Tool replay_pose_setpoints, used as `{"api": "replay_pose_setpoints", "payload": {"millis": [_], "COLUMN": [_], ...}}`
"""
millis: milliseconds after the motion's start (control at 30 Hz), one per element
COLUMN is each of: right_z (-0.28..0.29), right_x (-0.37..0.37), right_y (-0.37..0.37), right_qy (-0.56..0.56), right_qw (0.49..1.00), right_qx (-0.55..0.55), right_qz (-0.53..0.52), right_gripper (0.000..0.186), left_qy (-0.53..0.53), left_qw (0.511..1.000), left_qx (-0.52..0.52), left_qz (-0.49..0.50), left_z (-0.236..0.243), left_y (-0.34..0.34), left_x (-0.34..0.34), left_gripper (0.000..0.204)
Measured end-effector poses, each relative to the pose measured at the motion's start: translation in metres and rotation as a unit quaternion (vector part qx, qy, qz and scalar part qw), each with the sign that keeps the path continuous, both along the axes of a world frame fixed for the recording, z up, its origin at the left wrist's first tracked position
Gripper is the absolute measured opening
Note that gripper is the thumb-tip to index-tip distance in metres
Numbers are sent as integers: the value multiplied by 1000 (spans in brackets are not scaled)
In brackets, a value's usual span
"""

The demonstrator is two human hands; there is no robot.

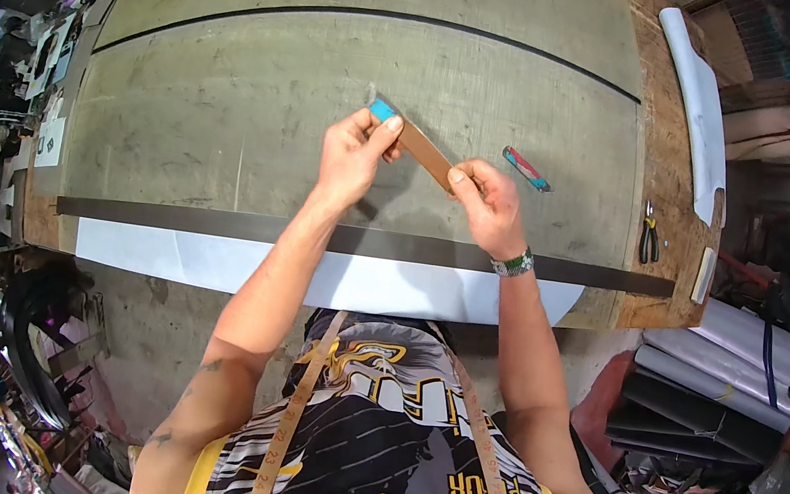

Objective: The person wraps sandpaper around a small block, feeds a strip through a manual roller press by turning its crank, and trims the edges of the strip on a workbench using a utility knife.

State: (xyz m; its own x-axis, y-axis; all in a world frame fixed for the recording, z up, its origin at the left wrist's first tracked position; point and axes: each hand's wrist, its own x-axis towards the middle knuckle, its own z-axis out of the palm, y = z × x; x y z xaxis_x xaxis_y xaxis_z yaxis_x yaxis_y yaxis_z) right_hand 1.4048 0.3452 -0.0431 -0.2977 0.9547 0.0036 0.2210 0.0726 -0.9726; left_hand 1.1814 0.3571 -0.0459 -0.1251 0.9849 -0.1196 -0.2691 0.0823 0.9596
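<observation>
A short, flat brown strip [425, 157] with a bright blue end [382, 110] is stretched at a slant between my hands, above the table mat. My left hand [353, 152] pinches it just behind the blue end, thumb on top. At its lower right end, the thumb and fingers of my right hand [487, 199] grip it. Farther right, a red and teal utility knife [527, 169] lies on the mat. Nearer me, a long dark strip [167, 216] runs across the table over a white sheet [201, 258], both below my wrists.
The grey-green mat [208, 140] covers most of the table, with a black line across its far part. Pliers [650, 237] with black and yellow handles and a white roll [692, 107] rest along the right edge. Rolled material [754, 348] is stacked at right. A measuring tape [281, 423] hangs down my chest.
</observation>
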Motion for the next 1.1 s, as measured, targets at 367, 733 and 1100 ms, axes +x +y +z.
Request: {"api": "replay_pose_setpoints", "payload": {"millis": [367, 733, 1100], "right_z": [-117, -94, -107], "right_x": [143, 21, 10], "right_y": [29, 34, 50], "right_qy": [-428, -281, -363], "right_qw": [863, 913, 855], "right_qx": [211, 280, 320], "right_qz": [-167, 97, 187], "right_gripper": [27, 53, 60], "left_qy": [433, 602, 717], "left_qw": [832, 797, 694], "left_qx": [-38, 43, 6], "left_qz": [-344, 20, 59], "left_z": [-83, -98, -99], "left_y": [103, -56, -60], "left_x": [-2, 42, 70], "left_gripper": [31, 45, 49]}}
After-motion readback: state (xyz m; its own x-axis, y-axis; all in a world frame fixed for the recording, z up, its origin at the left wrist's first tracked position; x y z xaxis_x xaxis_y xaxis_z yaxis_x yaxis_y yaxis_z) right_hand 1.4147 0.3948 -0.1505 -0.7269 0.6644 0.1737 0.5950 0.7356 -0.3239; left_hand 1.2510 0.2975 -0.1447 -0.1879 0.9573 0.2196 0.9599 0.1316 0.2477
